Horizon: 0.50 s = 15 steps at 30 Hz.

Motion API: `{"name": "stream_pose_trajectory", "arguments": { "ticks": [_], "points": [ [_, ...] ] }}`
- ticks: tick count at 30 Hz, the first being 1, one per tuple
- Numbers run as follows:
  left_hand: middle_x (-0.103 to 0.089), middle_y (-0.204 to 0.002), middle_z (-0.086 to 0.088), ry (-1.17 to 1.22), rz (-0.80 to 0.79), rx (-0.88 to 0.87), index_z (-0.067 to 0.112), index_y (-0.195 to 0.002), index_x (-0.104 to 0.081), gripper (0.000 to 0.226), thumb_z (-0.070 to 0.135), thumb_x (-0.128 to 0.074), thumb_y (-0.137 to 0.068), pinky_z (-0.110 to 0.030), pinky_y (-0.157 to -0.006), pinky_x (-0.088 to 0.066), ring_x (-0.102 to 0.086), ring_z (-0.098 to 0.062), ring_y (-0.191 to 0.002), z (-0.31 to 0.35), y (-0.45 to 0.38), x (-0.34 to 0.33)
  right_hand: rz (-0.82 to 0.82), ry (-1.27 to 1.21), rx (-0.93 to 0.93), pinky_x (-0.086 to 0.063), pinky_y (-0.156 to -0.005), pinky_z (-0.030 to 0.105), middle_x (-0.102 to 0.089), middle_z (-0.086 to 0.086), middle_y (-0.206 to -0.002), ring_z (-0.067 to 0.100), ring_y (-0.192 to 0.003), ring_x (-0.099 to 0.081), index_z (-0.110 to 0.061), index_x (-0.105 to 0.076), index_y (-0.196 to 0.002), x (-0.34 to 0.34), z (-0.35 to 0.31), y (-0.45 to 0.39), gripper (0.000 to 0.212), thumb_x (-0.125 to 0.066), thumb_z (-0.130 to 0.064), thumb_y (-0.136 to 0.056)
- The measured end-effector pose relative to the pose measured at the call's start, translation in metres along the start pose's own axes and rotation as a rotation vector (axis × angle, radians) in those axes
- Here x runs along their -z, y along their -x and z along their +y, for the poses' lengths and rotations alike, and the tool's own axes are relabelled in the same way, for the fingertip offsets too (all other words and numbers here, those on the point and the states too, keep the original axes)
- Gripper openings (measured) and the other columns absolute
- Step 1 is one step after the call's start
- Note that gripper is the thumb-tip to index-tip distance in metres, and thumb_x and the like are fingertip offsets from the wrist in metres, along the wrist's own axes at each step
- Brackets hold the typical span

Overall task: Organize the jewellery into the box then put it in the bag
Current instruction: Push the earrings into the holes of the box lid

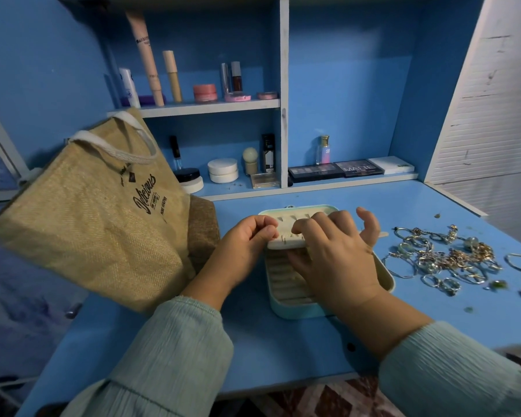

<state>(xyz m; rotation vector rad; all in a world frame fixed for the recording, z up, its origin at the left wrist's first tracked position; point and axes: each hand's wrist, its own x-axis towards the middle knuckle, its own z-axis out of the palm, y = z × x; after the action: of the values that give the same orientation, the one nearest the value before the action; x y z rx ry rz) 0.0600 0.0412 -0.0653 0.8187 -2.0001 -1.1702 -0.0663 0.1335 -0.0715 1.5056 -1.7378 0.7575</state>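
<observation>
A pale green jewellery box lies open on the blue desk, its lid standing up at the back. My left hand pinches the left end of a cream earring panel over the box. My right hand grips the same panel from the right, fingers curled over its top and thumb beneath. A small pin or earring shows on the panel between the hands. A pile of rings, bangles and chains lies to the right of the box. A jute bag with white handles stands at the left.
Shelves behind the desk hold cosmetics: tubes, jars, a perfume bottle and eyeshadow palettes. A white slatted panel rises at the right. The desk's front edge runs near my sleeves.
</observation>
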Motion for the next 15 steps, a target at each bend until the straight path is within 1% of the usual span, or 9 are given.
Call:
{"name": "stream_pose_trajectory", "arguments": {
  "ticks": [3,6,7,8,10,12,15],
  "points": [
    [-0.059,-0.097,0.016,-0.011,-0.017,0.033,0.034,-0.092,-0.056,0.007,0.029,-0.052,-0.094,-0.018,-0.074,-0.040,-0.053,-0.001,-0.095,0.0014,0.0006,0.0015,-0.009,0.006,-0.002,-0.024,-0.095,0.046,-0.063,-0.002,-0.078,0.026,-0.079,-0.060,-0.020,-0.064,-0.082,0.0011,-0.0003,-0.0006,0.025,-0.049,-0.040,-0.079],
    [-0.061,-0.095,0.020,0.019,-0.030,0.059,0.033,-0.090,-0.060,0.007,0.028,-0.056,-0.092,-0.011,-0.072,-0.042,-0.054,0.005,-0.093,0.0032,-0.0006,0.0036,-0.011,0.004,0.000,-0.025,-0.095,0.046,-0.063,-0.002,-0.078,0.026,-0.079,-0.060,-0.021,-0.064,-0.082,0.0013,-0.0002,-0.0006,0.025,-0.048,-0.039,-0.079],
    [-0.062,-0.094,0.020,0.043,-0.035,0.072,0.032,-0.089,-0.062,0.008,0.026,-0.058,-0.091,-0.009,-0.072,-0.042,-0.055,0.005,-0.092,0.0042,-0.0012,0.0043,-0.012,0.002,0.000,-0.025,-0.095,0.046,-0.063,-0.002,-0.078,0.027,-0.079,-0.060,-0.020,-0.064,-0.082,0.0009,-0.0001,-0.0004,0.025,-0.047,-0.039,-0.079],
    [-0.064,-0.094,0.018,0.072,-0.042,0.088,0.030,-0.088,-0.064,0.008,0.024,-0.059,-0.089,-0.010,-0.076,-0.043,-0.056,0.003,-0.093,0.0039,-0.0022,0.0051,-0.014,0.002,0.000,-0.025,-0.094,0.046,-0.063,-0.002,-0.078,0.027,-0.078,-0.060,-0.020,-0.064,-0.082,0.0007,-0.0002,-0.0004,0.025,-0.047,-0.039,-0.079],
    [-0.067,-0.096,0.012,0.130,-0.057,0.132,0.027,-0.086,-0.067,0.006,0.023,-0.063,-0.086,-0.021,-0.090,-0.043,-0.058,-0.006,-0.101,0.0021,-0.0042,0.0061,-0.020,0.017,-0.001,-0.025,-0.095,0.046,-0.063,-0.002,-0.077,0.026,-0.078,-0.060,-0.021,-0.064,-0.082,0.0006,-0.0003,-0.0006,0.026,-0.046,-0.040,-0.079],
    [-0.069,-0.099,0.008,0.143,-0.065,0.172,0.027,-0.084,-0.071,0.006,0.030,-0.069,-0.079,-0.033,-0.101,-0.040,-0.056,-0.012,-0.108,0.0012,-0.0054,0.0073,-0.028,0.030,0.000,-0.024,-0.095,0.045,-0.064,-0.002,-0.077,0.026,-0.078,-0.060,-0.021,-0.064,-0.082,0.0008,-0.0005,-0.0009,0.027,-0.045,-0.041,-0.080],
    [-0.070,-0.102,0.007,0.146,-0.092,0.205,0.034,-0.081,-0.074,0.021,0.045,-0.076,-0.063,-0.040,-0.107,-0.034,-0.054,-0.016,-0.113,0.0026,-0.0055,0.0086,-0.030,0.032,-0.001,-0.023,-0.095,0.044,-0.064,-0.002,-0.077,0.027,-0.078,-0.060,-0.021,-0.064,-0.082,0.0012,-0.0006,-0.0011,0.029,-0.044,-0.041,-0.080]
  ]
}}
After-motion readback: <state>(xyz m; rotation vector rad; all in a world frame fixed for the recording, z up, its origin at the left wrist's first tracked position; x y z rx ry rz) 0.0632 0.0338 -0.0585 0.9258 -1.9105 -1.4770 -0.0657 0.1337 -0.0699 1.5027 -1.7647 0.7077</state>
